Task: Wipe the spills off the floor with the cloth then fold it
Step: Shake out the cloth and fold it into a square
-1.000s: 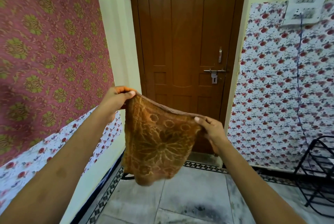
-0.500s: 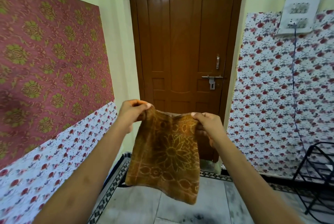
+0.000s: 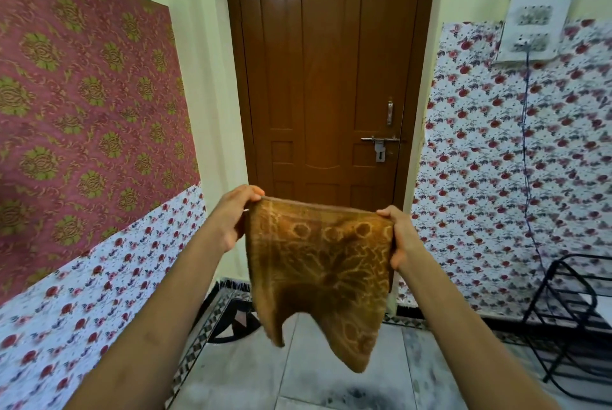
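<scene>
A brown cloth (image 3: 319, 273) with a golden flower pattern hangs in the air in front of me, stretched along its top edge. My left hand (image 3: 236, 216) pinches its top left corner and my right hand (image 3: 399, 234) pinches its top right corner. The lower edge dangles in two uneven points above the grey tiled floor (image 3: 298, 386). A dark smudge (image 3: 361, 398) shows on the tiles at the bottom of the view.
A shut brown wooden door (image 3: 326, 85) stands straight ahead. Patterned walls close in on the left (image 3: 82, 111) and right (image 3: 516, 158). A black wire rack (image 3: 573, 313) stands at the lower right, under a cable hanging from a switchboard (image 3: 533, 28).
Both hands have lowered and drawn apart, so the cloth's top edge is pulled wider and straighter. The cloth's lower edge now hangs in two points.
</scene>
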`<action>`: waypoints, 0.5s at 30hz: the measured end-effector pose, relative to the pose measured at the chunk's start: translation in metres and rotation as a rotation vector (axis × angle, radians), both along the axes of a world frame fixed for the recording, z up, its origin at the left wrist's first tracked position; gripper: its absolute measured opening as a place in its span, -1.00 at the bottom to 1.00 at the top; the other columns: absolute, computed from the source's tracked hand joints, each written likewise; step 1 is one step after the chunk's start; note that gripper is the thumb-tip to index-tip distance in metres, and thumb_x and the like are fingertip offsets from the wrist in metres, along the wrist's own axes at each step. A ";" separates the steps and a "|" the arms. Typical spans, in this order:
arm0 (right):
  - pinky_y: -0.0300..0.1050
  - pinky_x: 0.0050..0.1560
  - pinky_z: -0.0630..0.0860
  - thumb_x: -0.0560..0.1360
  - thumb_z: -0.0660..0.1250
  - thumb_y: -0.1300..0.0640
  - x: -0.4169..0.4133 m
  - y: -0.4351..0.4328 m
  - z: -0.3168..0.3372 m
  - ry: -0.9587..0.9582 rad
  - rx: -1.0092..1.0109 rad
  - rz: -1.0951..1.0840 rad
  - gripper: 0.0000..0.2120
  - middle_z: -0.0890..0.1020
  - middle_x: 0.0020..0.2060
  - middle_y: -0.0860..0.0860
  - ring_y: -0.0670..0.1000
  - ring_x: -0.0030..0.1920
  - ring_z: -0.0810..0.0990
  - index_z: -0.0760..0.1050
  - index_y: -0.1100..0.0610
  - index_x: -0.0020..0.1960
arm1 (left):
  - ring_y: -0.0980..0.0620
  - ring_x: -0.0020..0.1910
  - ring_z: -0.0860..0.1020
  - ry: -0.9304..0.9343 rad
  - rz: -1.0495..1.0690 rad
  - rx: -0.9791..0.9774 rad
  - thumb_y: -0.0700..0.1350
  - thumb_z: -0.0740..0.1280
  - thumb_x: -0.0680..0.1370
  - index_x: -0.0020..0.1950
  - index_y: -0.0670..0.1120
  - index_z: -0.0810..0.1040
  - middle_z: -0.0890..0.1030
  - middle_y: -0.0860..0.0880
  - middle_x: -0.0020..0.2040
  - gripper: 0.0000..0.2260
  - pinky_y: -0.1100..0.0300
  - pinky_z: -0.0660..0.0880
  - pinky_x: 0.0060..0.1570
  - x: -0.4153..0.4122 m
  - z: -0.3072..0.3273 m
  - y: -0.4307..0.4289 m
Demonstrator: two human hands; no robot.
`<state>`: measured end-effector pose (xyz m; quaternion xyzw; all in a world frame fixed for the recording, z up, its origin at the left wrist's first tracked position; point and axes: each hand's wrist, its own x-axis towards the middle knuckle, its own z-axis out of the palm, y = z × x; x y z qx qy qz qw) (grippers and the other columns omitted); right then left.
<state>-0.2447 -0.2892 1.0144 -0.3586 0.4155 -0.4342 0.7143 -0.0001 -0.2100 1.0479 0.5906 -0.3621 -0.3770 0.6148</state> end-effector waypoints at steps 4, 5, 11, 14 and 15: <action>-0.08 -0.21 0.50 0.51 0.30 0.14 0.014 0.001 -0.014 0.071 -0.040 0.007 -0.89 0.57 -0.18 0.10 0.06 -0.18 0.55 0.46 0.18 -0.03 | -0.04 -0.16 0.50 -0.141 -0.067 0.094 -0.25 0.23 0.56 -0.15 -0.08 0.54 0.53 -0.11 -0.17 -0.84 0.09 0.49 -0.13 -0.009 -0.015 -0.008; -0.11 -0.23 0.55 0.52 0.30 0.16 0.019 0.003 -0.017 0.070 -0.067 0.029 -0.87 0.60 -0.14 0.12 0.06 -0.16 0.59 0.48 0.20 0.02 | -0.06 -0.14 0.53 -0.141 -0.080 0.097 -0.25 0.27 0.55 -0.14 -0.08 0.55 0.57 -0.11 -0.15 -0.87 0.05 0.52 -0.05 -0.015 -0.019 -0.010; -0.18 -0.22 0.62 0.50 0.35 0.15 0.047 0.025 -0.018 0.173 -0.242 0.164 -0.88 0.63 -0.14 0.14 0.03 -0.18 0.65 0.51 0.22 -0.08 | -0.06 -0.03 0.60 -0.331 -0.027 0.015 -0.16 0.47 0.43 -0.13 -0.05 0.56 0.62 -0.07 -0.12 -0.89 0.05 0.59 -0.02 -0.051 -0.035 -0.017; -0.16 -0.17 0.63 0.50 0.35 0.11 0.055 0.028 -0.015 0.182 -0.233 0.134 -0.82 0.65 -0.06 0.18 0.07 -0.10 0.67 0.56 0.21 0.02 | 0.03 -0.09 0.59 -0.467 0.006 -0.039 -0.12 0.48 0.43 -0.14 0.00 0.56 0.62 -0.02 -0.14 -0.89 0.18 0.56 -0.14 -0.059 -0.033 -0.015; -0.16 -0.16 0.63 0.51 0.33 0.11 0.055 0.028 -0.014 0.162 -0.223 0.128 -0.80 0.66 -0.07 0.18 0.07 -0.10 0.68 0.56 0.21 0.06 | 0.05 -0.09 0.58 -0.504 0.008 -0.053 -0.11 0.47 0.43 -0.13 0.02 0.57 0.62 0.00 -0.14 -0.89 0.20 0.53 -0.15 -0.059 -0.032 -0.014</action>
